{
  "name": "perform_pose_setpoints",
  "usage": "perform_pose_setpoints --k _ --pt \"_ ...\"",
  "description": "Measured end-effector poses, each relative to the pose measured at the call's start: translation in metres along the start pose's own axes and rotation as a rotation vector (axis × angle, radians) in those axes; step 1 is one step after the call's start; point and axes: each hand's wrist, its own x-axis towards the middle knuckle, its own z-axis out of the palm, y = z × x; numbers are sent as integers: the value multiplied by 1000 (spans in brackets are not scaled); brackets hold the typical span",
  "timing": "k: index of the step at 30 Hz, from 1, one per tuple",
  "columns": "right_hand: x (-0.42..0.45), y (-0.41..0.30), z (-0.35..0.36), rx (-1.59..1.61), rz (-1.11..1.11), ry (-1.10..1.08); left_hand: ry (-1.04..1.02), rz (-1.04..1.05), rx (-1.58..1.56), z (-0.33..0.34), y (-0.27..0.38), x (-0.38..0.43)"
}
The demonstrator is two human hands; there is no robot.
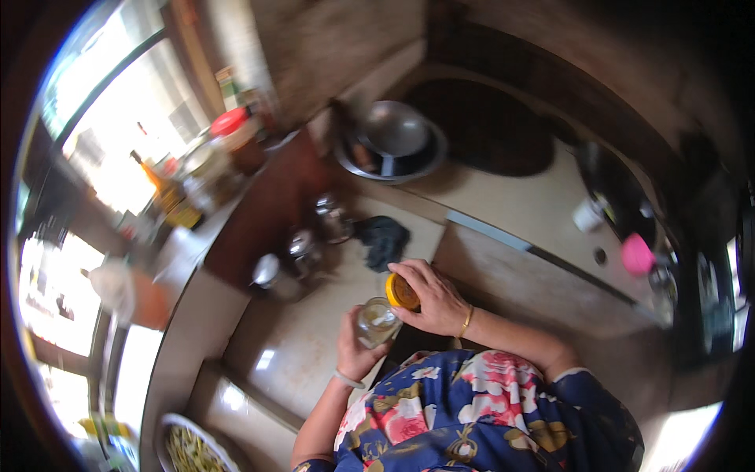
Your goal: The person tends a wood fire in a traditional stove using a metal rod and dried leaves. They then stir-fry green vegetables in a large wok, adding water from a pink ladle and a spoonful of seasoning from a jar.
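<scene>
My left hand grips a clear glass jar by its side, in front of my body. The jar's mouth is uncovered, and something pale shows inside it, too blurred to name. In my right hand is a round yellow screw lid, held by its rim with its inside turned partly towards me. The lid is tilted and close beside the jar's mouth; whether the two touch I cannot tell. Just beyond my hands a dark crumpled cloth lies on the pale tiled counter.
Several jars with metal lids stand left of the cloth. A metal basin sits behind, near a large dark round cover. Bottles and a red-lidded jar line the window ledge. A bowl of cut vegetables is at lower left.
</scene>
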Motion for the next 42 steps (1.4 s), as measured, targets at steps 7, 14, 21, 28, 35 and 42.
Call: perform_pose_setpoints --k 7,14,21,28,35,42 --pt "-119 73 -61 -213 428 248 -177 117 -41 72 17 31" --pt "-292 191 -170 -291 918 466 -306 116 -65 191 78 48" --pt "-418 325 -264 -481 1071 674 -326 282 -11 313 128 56" --pt "-446 407 -327 -659 1227 544 -387 323 -19 392 180 63" --pt "-456 452 -314 -777 1257 472 -460 368 -25 431 179 107" --pt "-344 359 -345 -368 879 738 -474 389 -188 464 169 164"
